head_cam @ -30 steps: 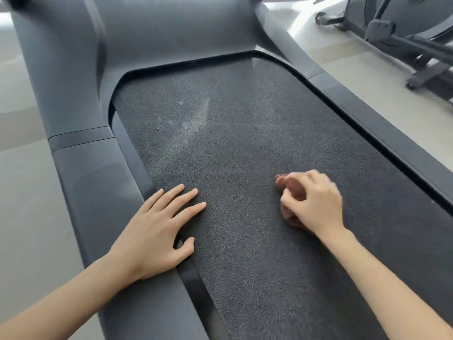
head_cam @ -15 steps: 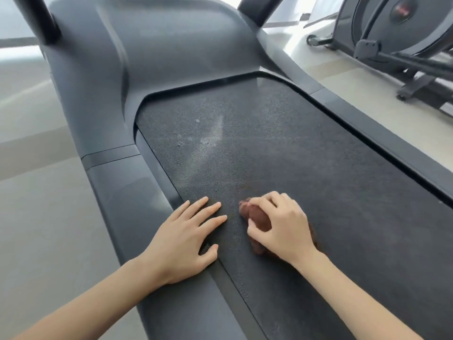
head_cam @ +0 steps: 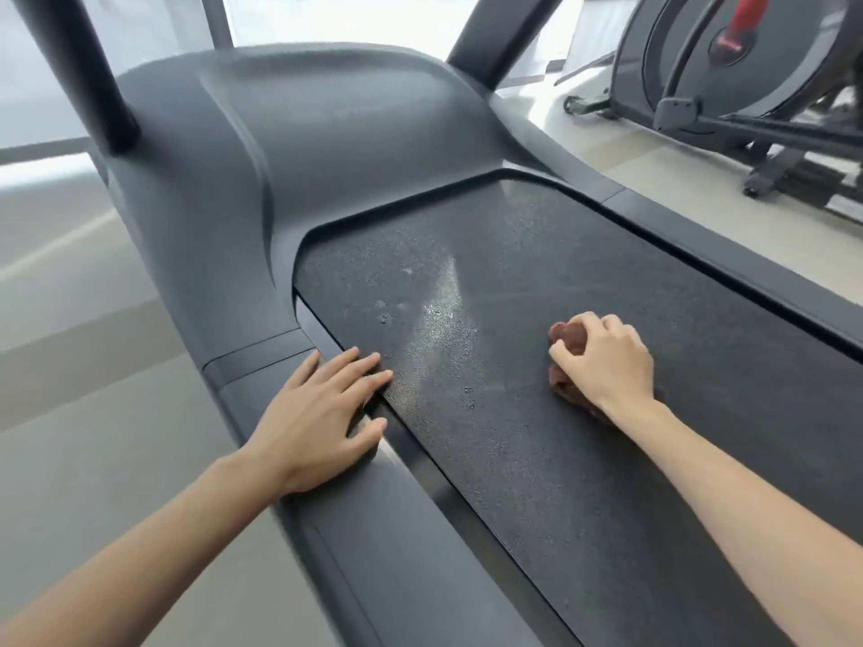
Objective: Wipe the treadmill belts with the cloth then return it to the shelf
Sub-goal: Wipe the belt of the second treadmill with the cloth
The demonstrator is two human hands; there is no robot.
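The left hand (head_cam: 317,420) lies spread flat on the grey plastic side rail (head_cam: 373,553), likely bracing. Farther out, the right hand (head_cam: 607,361) clamps a bunched brown cloth (head_cam: 567,338) onto the black textured treadmill belt (head_cam: 537,459) (pale smears remain beyond).

Left hand (head_cam: 317,422) flat, fingers (head_cam: 369,366) spread; right hand (head_cam: 607,361) fisted.

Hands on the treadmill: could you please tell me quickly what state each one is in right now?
Left hand: open, flat on the side rail, holding nothing.
Right hand: closed on the brown cloth, on the belt.
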